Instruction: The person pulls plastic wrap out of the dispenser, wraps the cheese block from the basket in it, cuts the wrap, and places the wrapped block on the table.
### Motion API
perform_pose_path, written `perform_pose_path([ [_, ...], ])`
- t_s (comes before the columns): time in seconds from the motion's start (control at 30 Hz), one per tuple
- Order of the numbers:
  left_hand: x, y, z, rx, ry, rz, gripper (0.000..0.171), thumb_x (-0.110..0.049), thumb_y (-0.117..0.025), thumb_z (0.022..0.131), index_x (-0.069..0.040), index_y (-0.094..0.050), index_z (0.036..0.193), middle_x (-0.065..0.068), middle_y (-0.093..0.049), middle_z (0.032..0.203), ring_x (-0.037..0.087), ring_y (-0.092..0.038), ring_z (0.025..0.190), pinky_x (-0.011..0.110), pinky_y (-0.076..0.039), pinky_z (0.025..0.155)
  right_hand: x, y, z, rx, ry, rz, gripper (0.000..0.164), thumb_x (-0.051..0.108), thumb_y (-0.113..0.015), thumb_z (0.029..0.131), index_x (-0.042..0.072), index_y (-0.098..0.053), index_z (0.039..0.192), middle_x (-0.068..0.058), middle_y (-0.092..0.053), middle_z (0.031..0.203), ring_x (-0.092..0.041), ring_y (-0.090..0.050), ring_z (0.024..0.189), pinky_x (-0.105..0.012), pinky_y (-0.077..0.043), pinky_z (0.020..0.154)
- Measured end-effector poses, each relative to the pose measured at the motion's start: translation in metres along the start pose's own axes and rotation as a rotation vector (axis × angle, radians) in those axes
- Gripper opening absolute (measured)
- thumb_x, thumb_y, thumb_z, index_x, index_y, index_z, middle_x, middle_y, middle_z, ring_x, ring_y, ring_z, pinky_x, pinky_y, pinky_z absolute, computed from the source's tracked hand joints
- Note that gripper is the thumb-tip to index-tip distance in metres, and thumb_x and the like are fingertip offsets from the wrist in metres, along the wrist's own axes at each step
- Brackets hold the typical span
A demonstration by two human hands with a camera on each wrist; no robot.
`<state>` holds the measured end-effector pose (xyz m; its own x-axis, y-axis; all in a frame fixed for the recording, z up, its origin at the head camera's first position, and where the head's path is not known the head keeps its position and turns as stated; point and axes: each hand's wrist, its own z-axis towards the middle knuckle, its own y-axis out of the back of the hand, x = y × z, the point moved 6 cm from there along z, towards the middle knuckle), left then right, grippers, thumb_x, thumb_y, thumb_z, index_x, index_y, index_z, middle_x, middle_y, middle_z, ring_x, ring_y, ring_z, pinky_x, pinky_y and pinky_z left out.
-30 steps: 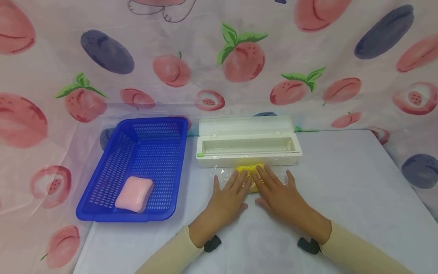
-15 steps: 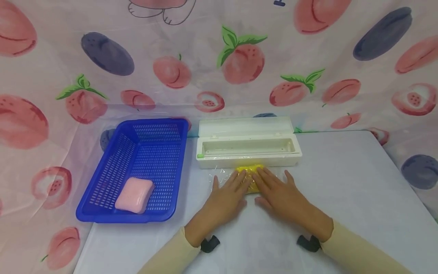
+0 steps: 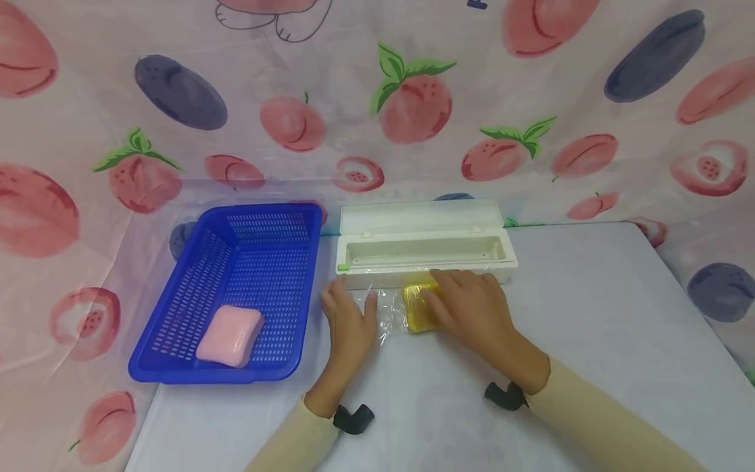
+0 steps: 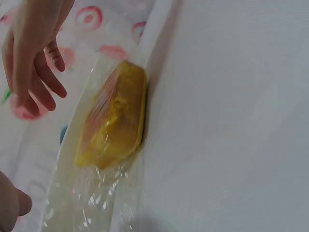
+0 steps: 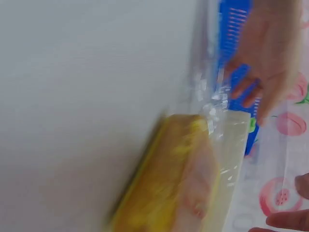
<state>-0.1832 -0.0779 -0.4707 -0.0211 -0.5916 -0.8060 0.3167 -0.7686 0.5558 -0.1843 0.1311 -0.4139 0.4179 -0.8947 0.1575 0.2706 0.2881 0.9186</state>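
Observation:
A yellow, amber-looking block lies under clear plastic film in front of the white film dispenser box. In the head view my right hand covers the block's right part; the wrist views show its fingers loosely extended and apart from it. My left hand is near the film's left end, thumb and fingers spread with nothing between them. Wrinkled film and the block are seen closer in the left wrist view. The right wrist view is blurred.
A blue mesh basket stands at left, with a pink soap-like bar in it. The dispenser's lid is raised and a small green piece sits at its left end. A fruit-print cloth hangs behind the white table.
Both hands lay flat on the wrapped block before. My left hand has moved left to the film's end; my right hand has lifted and shifted slightly toward the box, leaving the block's left part visible.

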Motion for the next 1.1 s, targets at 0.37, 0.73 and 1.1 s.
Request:
perform_pose_path([
  [0.37,0.046,-0.011,0.036,0.020,0.191,-0.368,0.061,-0.032,-0.058,0.104,-0.003,-0.033,0.152,0.022,-0.040,0.156,0.036,-0.039,0.149,0.049,-0.033,0.122,0.039,-0.046,0.071,0.230,-0.131,0.394,0.058,0.059,-0.046,0.103,0.012,-0.068,0.130,-0.006,-0.072,0.128,-0.027,-0.065,0.123,-0.048,-0.051,0.105],
  [0.73,0.055,-0.016,0.044,-0.043,0.138,-0.360,0.051,-0.030,-0.069,0.099,-0.002,-0.046,0.134,0.023,-0.057,0.133,0.036,-0.060,0.127,0.047,-0.048,0.111,0.055,-0.082,0.117,0.291,-0.136,0.433,0.054,0.067,-0.052,0.096,0.017,-0.070,0.084,0.001,-0.069,0.080,-0.019,-0.062,0.076,-0.035,-0.050,0.062],
  [1.1,0.061,-0.015,0.046,-0.065,0.143,-0.331,0.042,-0.027,-0.068,0.099,0.000,-0.049,0.125,0.025,-0.061,0.124,0.037,-0.063,0.119,0.048,-0.050,0.107,0.052,-0.101,0.125,0.372,-0.256,0.362,0.052,0.078,-0.058,0.085,0.027,-0.066,0.078,0.008,-0.067,0.077,-0.017,-0.061,0.075,-0.037,-0.045,0.059],
])
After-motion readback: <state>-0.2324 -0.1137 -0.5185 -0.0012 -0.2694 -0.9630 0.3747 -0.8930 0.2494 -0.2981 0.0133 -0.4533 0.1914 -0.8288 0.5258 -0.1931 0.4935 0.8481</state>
